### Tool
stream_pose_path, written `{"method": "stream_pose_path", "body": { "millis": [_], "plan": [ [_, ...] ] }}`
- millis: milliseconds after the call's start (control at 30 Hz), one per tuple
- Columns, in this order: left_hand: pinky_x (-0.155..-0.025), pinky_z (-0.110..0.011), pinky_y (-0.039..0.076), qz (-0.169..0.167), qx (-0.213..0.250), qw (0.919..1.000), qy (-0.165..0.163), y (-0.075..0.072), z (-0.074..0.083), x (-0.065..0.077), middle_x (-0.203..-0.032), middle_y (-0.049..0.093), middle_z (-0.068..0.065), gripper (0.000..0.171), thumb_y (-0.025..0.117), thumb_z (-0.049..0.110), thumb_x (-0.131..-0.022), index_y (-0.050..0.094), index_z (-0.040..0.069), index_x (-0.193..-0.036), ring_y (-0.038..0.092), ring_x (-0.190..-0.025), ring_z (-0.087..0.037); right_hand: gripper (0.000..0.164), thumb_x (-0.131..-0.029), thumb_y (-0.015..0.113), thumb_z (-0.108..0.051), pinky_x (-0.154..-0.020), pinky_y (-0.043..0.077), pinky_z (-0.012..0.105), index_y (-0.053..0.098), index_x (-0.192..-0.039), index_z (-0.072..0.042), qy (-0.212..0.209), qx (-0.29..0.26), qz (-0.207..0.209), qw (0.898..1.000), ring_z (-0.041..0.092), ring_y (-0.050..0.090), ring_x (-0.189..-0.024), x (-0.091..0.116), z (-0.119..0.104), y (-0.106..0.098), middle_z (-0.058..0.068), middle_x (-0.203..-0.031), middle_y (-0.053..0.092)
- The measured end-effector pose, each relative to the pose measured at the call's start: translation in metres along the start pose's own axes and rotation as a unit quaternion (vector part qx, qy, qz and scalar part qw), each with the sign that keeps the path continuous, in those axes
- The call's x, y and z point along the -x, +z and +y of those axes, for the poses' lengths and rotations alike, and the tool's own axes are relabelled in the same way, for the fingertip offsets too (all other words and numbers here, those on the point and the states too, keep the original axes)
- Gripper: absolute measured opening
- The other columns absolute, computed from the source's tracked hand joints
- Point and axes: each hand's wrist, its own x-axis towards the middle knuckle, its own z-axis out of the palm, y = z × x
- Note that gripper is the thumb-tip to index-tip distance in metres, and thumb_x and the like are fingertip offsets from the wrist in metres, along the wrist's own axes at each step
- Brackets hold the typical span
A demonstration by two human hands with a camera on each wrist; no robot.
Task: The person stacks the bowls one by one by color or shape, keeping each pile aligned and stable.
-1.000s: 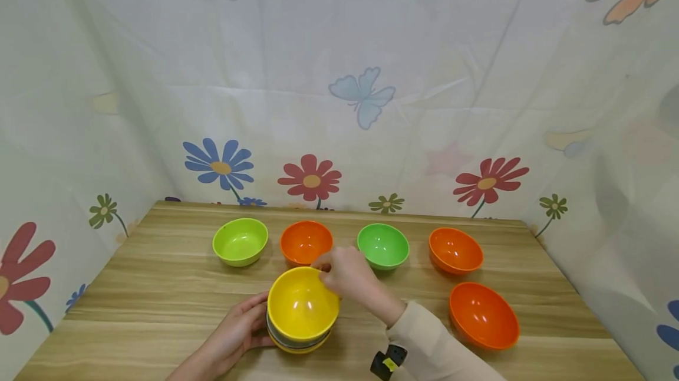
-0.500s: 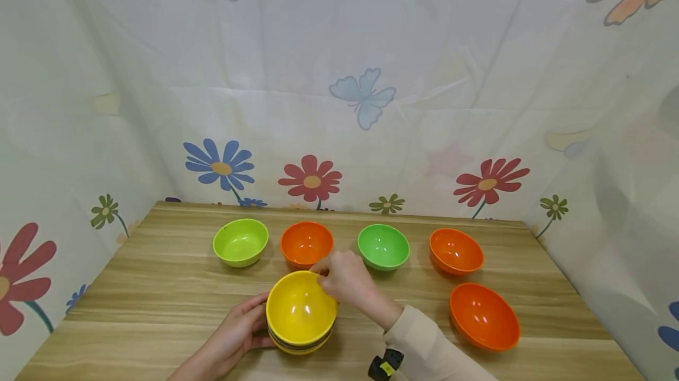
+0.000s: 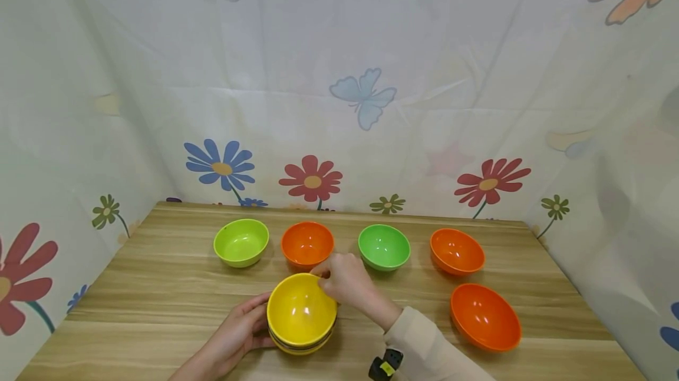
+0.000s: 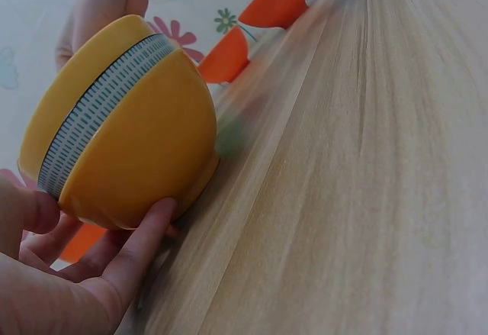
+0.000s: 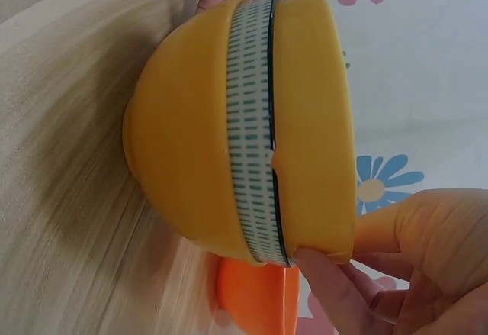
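Note:
In front of me stands a nested stack: a lower yellow bowl (image 4: 152,136), a white bowl with green dashes and a dark rim (image 5: 250,121), and an upper yellow bowl (image 3: 302,310) seated inside it. My left hand (image 3: 240,334) holds the lower bowl from the left, its thumb near the patterned band and fingers along the underside. With thumb and fingers, my right hand (image 3: 347,279) pinches the far right rim of the upper bowl. In the right wrist view this right hand (image 5: 412,266) shows the thumb against the bowl's outer wall.
Along the back of the wooden table (image 3: 159,286) stand a lime bowl (image 3: 241,243), an orange bowl (image 3: 307,244), a green bowl (image 3: 384,247) and another orange bowl (image 3: 457,251). A larger orange bowl (image 3: 485,317) sits at the right. Printed cloth (image 3: 424,45) hangs behind.
My right hand has lowered the upper yellow bowl into the stack, so less of the patterned bowl shows in the head view. The left hand has stayed in place.

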Motion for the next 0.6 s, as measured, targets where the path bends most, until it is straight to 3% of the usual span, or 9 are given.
{"method": "stream_pose_path", "body": {
  "millis": [600],
  "plan": [
    [-0.08, -0.045, 0.052, 0.0, -0.002, 1.0, 0.001, 0.0001, 0.0, -0.0006, -0.132, 0.05, -0.017, 0.061, 0.048, 0.03, -0.095, 0.026, -0.003, -0.142, 0.059, -0.103, -0.019, 0.019, -0.078, 0.066, -0.005, -0.045, 0.036, 0.016, 0.075, -0.094, -0.012, 0.015, 0.0, -0.014, 1.0, 0.006, 0.044, -0.052, -0.0007, 0.0016, 0.0043, -0.004, -0.068, 0.062]
  ]
}}
